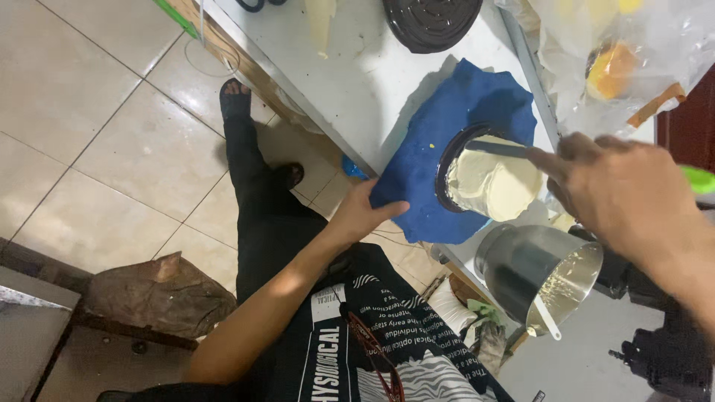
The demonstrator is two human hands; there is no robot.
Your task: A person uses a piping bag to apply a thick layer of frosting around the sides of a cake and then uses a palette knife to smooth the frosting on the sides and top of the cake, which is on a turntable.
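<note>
A round dark pan (449,162) full of pale cream batter (493,182) sits on a blue cloth (447,123) on the grey worktop (357,71). My right hand (622,190) grips a dark flat tool (500,149) whose blade lies across the top of the batter. My left hand (363,211) presses the near edge of the blue cloth, which hangs over the worktop's edge. Next to the pan lies a steel mixing bowl (540,272) on its side, smeared with batter, with a white spatula (547,318) in it.
A second round dark pan (432,21) stands at the far end of the worktop. Clear plastic bags (618,59) with yellow and orange items lie to the right. Below are the tiled floor (104,141), my legs, and a brown crumpled sack (160,294).
</note>
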